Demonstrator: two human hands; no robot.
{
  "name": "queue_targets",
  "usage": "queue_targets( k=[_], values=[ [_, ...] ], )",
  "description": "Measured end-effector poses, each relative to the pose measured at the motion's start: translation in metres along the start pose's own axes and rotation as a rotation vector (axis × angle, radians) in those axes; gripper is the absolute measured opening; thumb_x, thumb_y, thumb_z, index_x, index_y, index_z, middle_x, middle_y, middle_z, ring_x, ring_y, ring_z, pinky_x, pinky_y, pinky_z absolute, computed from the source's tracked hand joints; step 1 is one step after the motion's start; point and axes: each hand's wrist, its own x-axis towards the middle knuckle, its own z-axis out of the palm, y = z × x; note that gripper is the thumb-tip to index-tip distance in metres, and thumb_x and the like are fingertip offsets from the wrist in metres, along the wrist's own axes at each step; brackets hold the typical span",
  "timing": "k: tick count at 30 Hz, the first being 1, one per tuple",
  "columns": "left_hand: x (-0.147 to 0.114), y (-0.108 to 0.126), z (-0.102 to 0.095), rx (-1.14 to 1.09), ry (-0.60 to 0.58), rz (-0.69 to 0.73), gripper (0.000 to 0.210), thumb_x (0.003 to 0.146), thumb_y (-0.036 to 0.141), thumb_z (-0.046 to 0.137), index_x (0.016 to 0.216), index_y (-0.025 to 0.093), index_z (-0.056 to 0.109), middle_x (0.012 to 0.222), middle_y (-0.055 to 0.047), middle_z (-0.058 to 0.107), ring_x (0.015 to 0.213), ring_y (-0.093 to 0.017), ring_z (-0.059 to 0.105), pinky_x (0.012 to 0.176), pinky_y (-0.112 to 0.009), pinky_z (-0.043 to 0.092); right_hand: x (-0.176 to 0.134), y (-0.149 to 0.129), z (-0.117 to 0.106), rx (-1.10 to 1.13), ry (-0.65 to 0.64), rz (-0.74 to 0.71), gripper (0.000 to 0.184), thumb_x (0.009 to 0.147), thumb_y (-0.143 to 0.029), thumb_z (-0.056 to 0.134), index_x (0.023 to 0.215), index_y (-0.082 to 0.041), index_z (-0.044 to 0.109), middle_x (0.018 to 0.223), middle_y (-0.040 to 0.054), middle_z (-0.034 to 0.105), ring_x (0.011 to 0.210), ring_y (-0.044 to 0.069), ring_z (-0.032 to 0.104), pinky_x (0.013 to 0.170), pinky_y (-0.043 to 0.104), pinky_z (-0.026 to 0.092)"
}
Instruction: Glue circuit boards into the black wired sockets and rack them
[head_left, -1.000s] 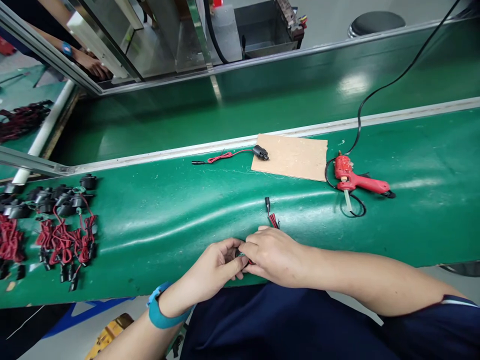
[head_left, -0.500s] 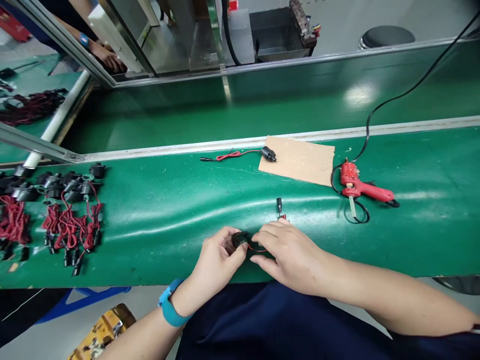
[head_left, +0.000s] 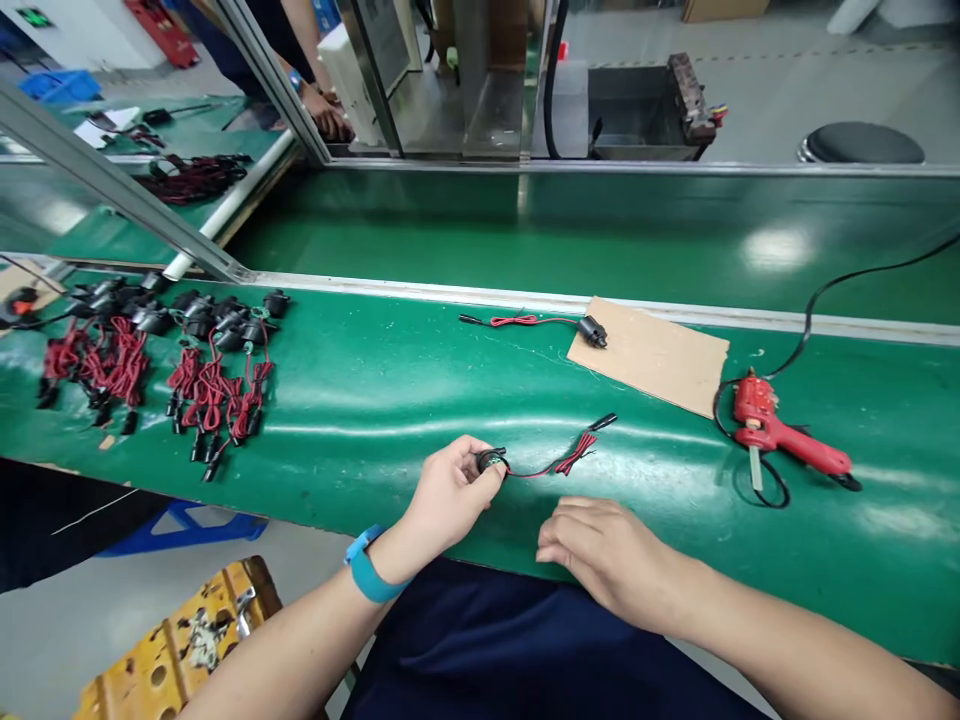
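Note:
My left hand [head_left: 454, 495] is closed around a small round black socket [head_left: 491, 461], gripped between thumb and fingers above the near part of the bench. From the socket a thin red-and-black lead [head_left: 574, 455] runs right across the green mat to a black connector [head_left: 603, 422]. My right hand [head_left: 600, 555] sits just right of my left, at the bench's near edge, apart from the lead. Its fingers are curled together, and anything inside them is hidden.
A piece of cardboard [head_left: 652, 352] holds another black socket [head_left: 592, 331] with its lead. At right lies a red glue gun [head_left: 780, 432] with a black cord. Several bundled sockets with red leads [head_left: 214, 390] are at left. Behind stands a metal frame [head_left: 277, 85]; a co-worker's hand [head_left: 326, 115] shows beyond.
My right hand has drawn away from the socket and lead, toward the near edge, its fingers curling in. The lead now lies exposed. My left hand keeps the socket. The view has shifted left.

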Motion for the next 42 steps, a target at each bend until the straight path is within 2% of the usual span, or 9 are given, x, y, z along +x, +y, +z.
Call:
queue_targets(
  k=[4,12,16,21,26,29,32,35,42],
  values=[
    [-0.004,0.004,-0.009,-0.051,0.043,0.041,0.026,0.084,0.038,0.069,0.098,0.016,0.063,0.07,-0.002,0.067,0.053,-0.013,0.059,0.053,-0.025,0.045,-0.003,0.003,-0.001,-0.082,-0.306,0.22,0.029,0.107,-0.027,0.046,0.083,-0.019,0.059,0.074,0.0034,0.067,0.068,0.017,0.061,0.061,0.03,0.036],
    [-0.018,0.01,-0.037,-0.222,0.223,0.088,0.027,0.083,0.035,0.07,0.101,0.016,0.062,0.067,0.0,0.067,0.06,-0.014,0.065,0.056,-0.023,0.048,0.021,0.003,-0.026,-0.351,-0.565,0.42,0.027,0.101,-0.022,0.055,0.074,-0.018,0.061,0.067,0.0045,0.067,0.059,0.019,0.062,0.054,0.032,0.023],
    [-0.028,0.011,-0.048,-0.272,0.29,0.1,0.028,0.084,0.036,0.07,0.101,0.015,0.063,0.068,-0.001,0.068,0.062,-0.015,0.067,0.056,-0.023,0.048,0.041,-0.004,-0.022,-0.282,-0.383,0.344,0.027,0.102,-0.016,0.045,0.084,-0.018,0.065,0.079,0.0056,0.07,0.069,0.02,0.066,0.062,0.031,0.038],
    [-0.041,0.004,-0.064,-0.269,0.34,0.14,0.025,0.086,0.034,0.068,0.102,0.016,0.063,0.068,0.0,0.067,0.062,-0.015,0.067,0.056,-0.022,0.048,0.083,-0.023,0.002,-0.051,-0.156,0.165,0.024,0.102,-0.029,0.057,0.124,-0.022,0.064,0.113,0.0062,0.073,0.093,0.021,0.07,0.082,0.031,0.05],
    [-0.06,-0.014,-0.093,-0.32,0.406,0.129,0.024,0.089,0.035,0.066,0.103,0.016,0.063,0.076,-0.003,0.072,0.055,-0.011,0.061,0.053,-0.022,0.045,0.113,-0.033,0.03,-0.066,0.022,0.132,0.023,0.104,-0.034,0.055,0.091,-0.019,0.067,0.079,0.0037,0.069,0.069,0.018,0.064,0.067,0.031,0.048],
    [-0.076,-0.025,-0.112,-0.375,0.436,0.108,0.027,0.089,0.037,0.067,0.105,0.016,0.062,0.076,-0.004,0.073,0.053,-0.011,0.06,0.052,-0.022,0.043,0.13,-0.032,0.042,-0.033,0.17,0.084,0.034,0.1,-0.043,0.061,0.121,-0.016,0.063,0.109,0.0125,0.069,0.066,0.015,0.059,0.068,0.033,0.051],
    [-0.095,-0.035,-0.129,-0.459,0.441,0.098,0.03,0.089,0.04,0.066,0.106,0.015,0.063,0.075,-0.005,0.074,0.053,-0.012,0.059,0.053,-0.023,0.042,0.157,-0.025,0.054,0.057,-0.067,0.034,0.053,0.096,-0.044,0.068,0.139,-0.018,0.054,0.129,0.0158,0.063,0.074,0.016,0.062,0.075,0.034,0.053],
    [-0.119,-0.046,-0.143,-0.534,0.486,0.08,0.032,0.09,0.041,0.066,0.108,0.015,0.062,0.077,-0.007,0.075,0.054,-0.012,0.059,0.053,-0.023,0.042,0.187,-0.018,0.066,0.139,-0.339,-0.005,0.024,0.096,-0.041,0.069,0.103,-0.018,0.07,0.096,0.0053,0.07,0.079,0.017,0.063,0.074,0.03,0.05],
    [-0.177,-0.083,-0.161,-0.64,0.683,-0.009,0.034,0.088,0.043,0.067,0.104,0.014,0.061,0.073,-0.007,0.074,0.05,-0.01,0.057,0.049,-0.021,0.039,0.23,-0.025,0.081,0.075,-0.563,-0.105,0.017,0.1,-0.033,0.062,0.093,-0.018,0.067,0.087,0.003,0.067,0.077,0.016,0.06,0.071,0.028,0.045]
  ],
)
